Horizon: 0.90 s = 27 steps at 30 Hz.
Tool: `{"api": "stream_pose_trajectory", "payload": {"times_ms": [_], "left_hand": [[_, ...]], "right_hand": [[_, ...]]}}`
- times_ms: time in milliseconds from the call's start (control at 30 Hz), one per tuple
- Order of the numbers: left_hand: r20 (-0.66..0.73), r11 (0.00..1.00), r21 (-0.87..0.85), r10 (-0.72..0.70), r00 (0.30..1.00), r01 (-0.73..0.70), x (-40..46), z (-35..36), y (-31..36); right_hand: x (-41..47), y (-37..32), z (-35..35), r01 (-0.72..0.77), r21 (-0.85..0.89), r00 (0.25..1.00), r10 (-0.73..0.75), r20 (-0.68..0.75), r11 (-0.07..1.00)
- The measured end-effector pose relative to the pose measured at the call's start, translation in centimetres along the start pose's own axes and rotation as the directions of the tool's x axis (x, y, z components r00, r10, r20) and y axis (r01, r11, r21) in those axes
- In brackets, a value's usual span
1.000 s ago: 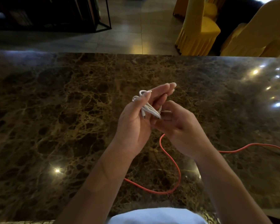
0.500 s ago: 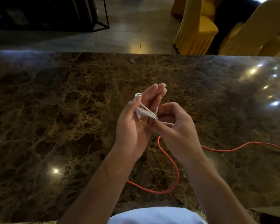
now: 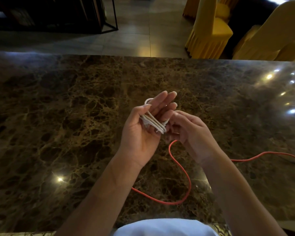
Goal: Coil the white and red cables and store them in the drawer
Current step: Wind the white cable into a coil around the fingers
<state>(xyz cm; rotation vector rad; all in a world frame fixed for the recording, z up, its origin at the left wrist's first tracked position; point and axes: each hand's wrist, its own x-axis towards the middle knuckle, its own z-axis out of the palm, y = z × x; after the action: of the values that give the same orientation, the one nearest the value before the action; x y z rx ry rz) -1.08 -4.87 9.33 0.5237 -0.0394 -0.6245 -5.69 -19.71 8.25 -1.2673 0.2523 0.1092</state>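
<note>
I see the left hand (image 3: 140, 135) palm up over the marble table (image 3: 66, 116), its thumb pinning a coiled white cable (image 3: 154, 122) looped round its straight fingers. The right hand (image 3: 191, 133), fingers curled, pinches the coil's right end. A red cable (image 3: 186, 174) lies loose beneath, trailing right.

Dim, warm light throughout; small bright spots glare on the polished table (image 3: 58, 125), clustered at the right, one near the left; a yellow sheen lies on the floor (image 3: 143, 46); the table's far edge bows with wide-angle distortion; the right hand (image 3: 192, 135) is slightly blurred; the white cable (image 3: 153, 122) stands out pale.
</note>
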Motion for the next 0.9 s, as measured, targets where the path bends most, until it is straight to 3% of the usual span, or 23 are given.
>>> {"api": "stream_pose_trajectory", "payload": {"times_ms": [233, 333, 433, 633, 767, 900], "left_hand": [[-0.025, 1.000, -0.001, -0.021, 0.999, 0.020, -0.4, -0.6, -0.3], [0.003, 1.000, 0.016, -0.026, 1.000, 0.026, -0.6, -1.0, -0.3], [0.074, 1.000, 0.004, -0.026, 0.997, 0.025, -0.7, -1.4, 0.0], [0.242, 0.999, -0.039, -0.007, 0.970, 0.017, -1.0, -1.5, -0.4], [0.367, 0.987, -0.133, -0.035, 0.929, 0.089, -1.0, -1.6, -0.4], [0.354, 0.993, -0.014, -0.107, 0.929, 0.120, -1.0, -1.7, -0.5]], "right_hand": [[-0.1, -0.6, -0.6, 0.000, -0.152, 1.000, 0.004, 0.024, 0.988], [-0.2, -0.8, -0.5, 0.026, -0.335, 0.999, -0.010, 0.049, 0.942], [-0.7, -1.5, -0.4, 0.070, -0.394, 0.994, -0.031, 0.103, 0.917], [-1.1, -3.1, -1.1, 0.034, -0.325, 0.969, 0.048, 0.241, 0.945], [-1.4, -2.7, -0.7, -0.018, -0.226, 0.950, 0.087, 0.300, 0.974], [-1.6, -1.2, -0.1, -0.118, -0.145, 0.944, 0.156, 0.290, 0.982]]}}
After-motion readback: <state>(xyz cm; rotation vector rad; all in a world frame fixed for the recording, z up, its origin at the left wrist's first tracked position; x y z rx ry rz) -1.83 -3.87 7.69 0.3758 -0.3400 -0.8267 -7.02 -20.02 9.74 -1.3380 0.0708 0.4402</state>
